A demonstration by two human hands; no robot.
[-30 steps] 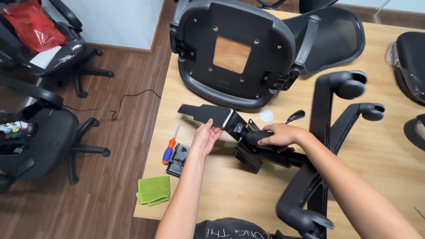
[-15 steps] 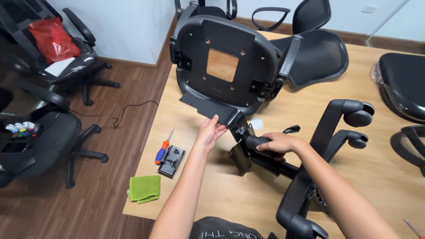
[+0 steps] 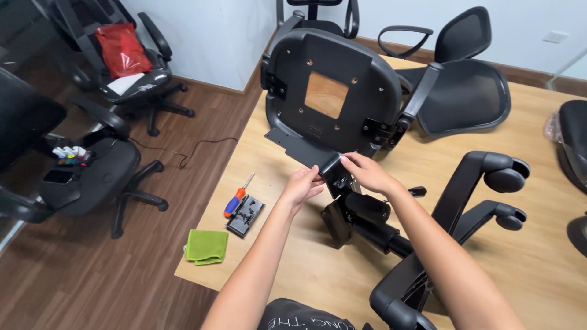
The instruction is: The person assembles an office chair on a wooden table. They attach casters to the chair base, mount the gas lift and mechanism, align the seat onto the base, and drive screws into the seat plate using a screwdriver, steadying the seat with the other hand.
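Hands (image 3: 333, 178) on black bracket (image 3: 306, 150) — tabletop

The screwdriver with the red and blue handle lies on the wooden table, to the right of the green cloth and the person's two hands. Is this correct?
Not quite. In the head view the screwdriver lies on the wooden table, but left of both hands: left hand, right hand. It sits just above the green cloth, not to its right.

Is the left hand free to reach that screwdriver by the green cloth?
Probably yes. The screwdriver lies in the open on the table, just left of the left hand, with nothing between them. That hand would first have to let go of the black metal plate.
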